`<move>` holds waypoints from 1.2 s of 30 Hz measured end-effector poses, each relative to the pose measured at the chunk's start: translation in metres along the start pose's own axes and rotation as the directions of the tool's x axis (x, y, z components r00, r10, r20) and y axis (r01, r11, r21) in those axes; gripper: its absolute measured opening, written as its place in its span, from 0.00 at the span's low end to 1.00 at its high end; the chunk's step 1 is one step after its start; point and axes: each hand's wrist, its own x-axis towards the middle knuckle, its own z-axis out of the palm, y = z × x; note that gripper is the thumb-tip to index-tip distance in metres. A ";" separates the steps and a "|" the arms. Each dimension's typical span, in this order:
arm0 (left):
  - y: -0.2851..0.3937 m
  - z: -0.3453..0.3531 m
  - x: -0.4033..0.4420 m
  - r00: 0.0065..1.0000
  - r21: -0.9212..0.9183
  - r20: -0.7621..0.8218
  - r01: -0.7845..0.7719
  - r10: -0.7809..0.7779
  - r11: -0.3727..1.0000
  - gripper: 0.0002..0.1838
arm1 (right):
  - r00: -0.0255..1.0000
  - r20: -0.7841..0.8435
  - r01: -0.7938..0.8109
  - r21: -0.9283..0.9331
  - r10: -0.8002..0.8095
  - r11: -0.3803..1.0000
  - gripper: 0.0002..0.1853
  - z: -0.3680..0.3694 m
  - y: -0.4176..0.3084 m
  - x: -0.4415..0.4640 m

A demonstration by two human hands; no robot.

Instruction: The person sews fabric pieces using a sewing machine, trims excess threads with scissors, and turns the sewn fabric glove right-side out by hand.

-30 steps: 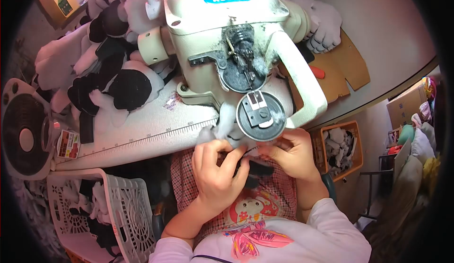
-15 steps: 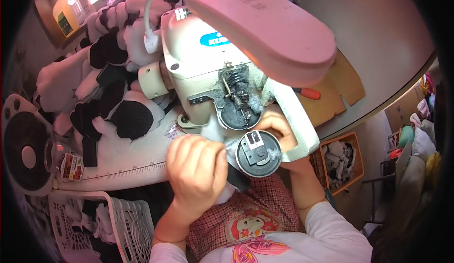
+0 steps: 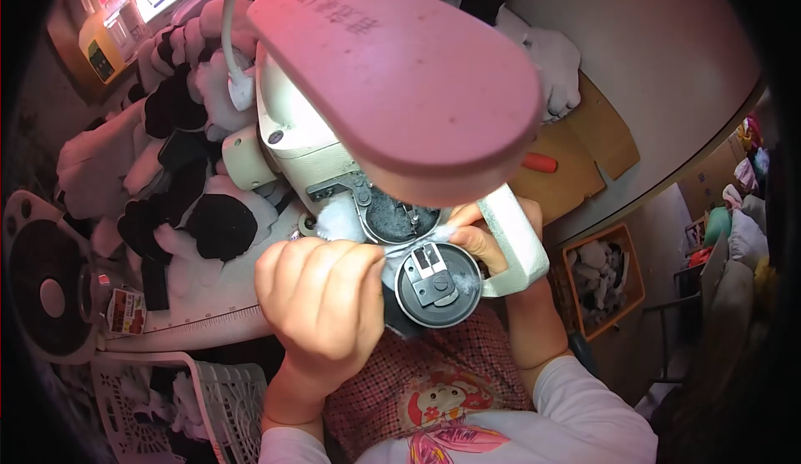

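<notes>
A white and black plush piece (image 3: pixel 340 219) is at the two round discs of a fur sewing machine (image 3: pixel 315 163). My left hand (image 3: pixel 319 299), left of the lower disc (image 3: pixel 440 287), is closed on the plush, its fingertips hidden behind the knuckles. On the other side, my right hand (image 3: pixel 491 243) reaches around the machine's white arm (image 3: pixel 519 243) and pinches the white edge of the plush between thumb and fingers near the discs. Grey lint coats the upper disc (image 3: pixel 396 216). A large pink-lit lamp cover (image 3: pixel 400 72) hides the needle mechanism.
Black and white plush pieces (image 3: pixel 221 226) are heaped at left. A round fan or speaker-like unit (image 3: pixel 52 284) stands at far left. Below are a white basket (image 3: pixel 229 397) and an orange crate (image 3: pixel 634 276), both holding pieces. Cardboard (image 3: pixel 576 163) and a red handle (image 3: pixel 539 162) lie right.
The view has shifted, so the lamp cover now hides more of the machine. Both hands keep hold of the plush, and more of its white part shows left of the discs.
</notes>
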 end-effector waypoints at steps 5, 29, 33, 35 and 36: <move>0.000 -0.002 -0.007 0.998 -0.040 -0.030 0.057 -0.059 0.998 0.09 | 0.997 0.029 -0.065 -0.001 0.065 0.998 0.10 0.002 0.000 0.001; -0.018 0.000 -0.039 0.961 0.016 -0.078 -0.263 0.263 0.965 0.09 | 0.895 -0.238 0.242 -0.454 -0.379 0.858 0.08 -0.008 -0.059 -0.009; -0.020 0.000 -0.046 0.970 0.003 -0.158 -0.187 0.185 0.982 0.13 | 0.787 0.255 0.567 -0.657 -0.562 0.496 0.07 0.010 -0.094 -0.008; -0.017 -0.001 -0.045 0.978 -0.349 -0.193 0.009 -0.081 0.937 0.14 | 0.709 0.586 0.705 -0.589 -0.392 0.394 0.08 0.026 -0.114 0.006; -0.014 0.001 -0.049 0.957 -0.498 -0.194 0.093 -0.216 0.862 0.13 | 0.671 0.650 0.739 -0.552 -0.356 0.386 0.11 0.040 -0.113 0.011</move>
